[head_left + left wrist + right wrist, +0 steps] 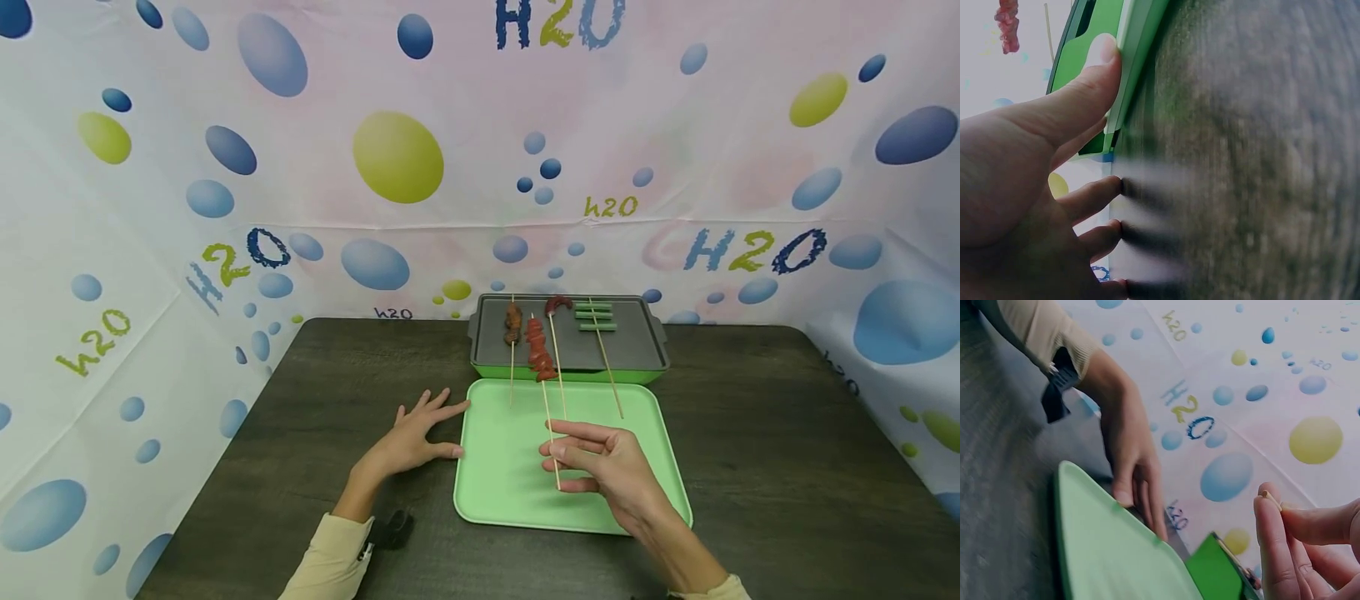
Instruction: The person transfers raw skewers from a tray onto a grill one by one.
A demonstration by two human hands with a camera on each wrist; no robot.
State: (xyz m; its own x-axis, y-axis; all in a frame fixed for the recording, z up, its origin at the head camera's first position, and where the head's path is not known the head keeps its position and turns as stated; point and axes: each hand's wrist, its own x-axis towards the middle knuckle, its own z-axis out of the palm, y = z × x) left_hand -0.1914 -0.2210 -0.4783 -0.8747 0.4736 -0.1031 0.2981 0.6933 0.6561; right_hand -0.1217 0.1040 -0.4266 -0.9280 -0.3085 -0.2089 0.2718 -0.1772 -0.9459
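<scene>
My right hand (618, 475) pinches the thin wooden stick of a skewer (539, 350) between thumb and fingers, above the tray. Red meat-like pieces are threaded on its upper end, which overlaps the grill in the head view. In the right wrist view the stick's blunt end (1270, 499) pokes out at the fingertips. My left hand (408, 437) lies at the left edge of a light green tray (495, 492), fingers spread, with the thumb and index fingertips right at the rim. The left wrist view shows the thumb (1100, 59) against the green edge.
Behind the tray stands a grill (637, 342) with a grey plate and green base. On it lie a brown meat skewer (513, 323), a dark red curled-piece skewer (558, 305) and a green-piece skewer (595, 316), their sticks reaching over the tray. A dotted cloth (480, 167) hangs behind the dark table (300, 467).
</scene>
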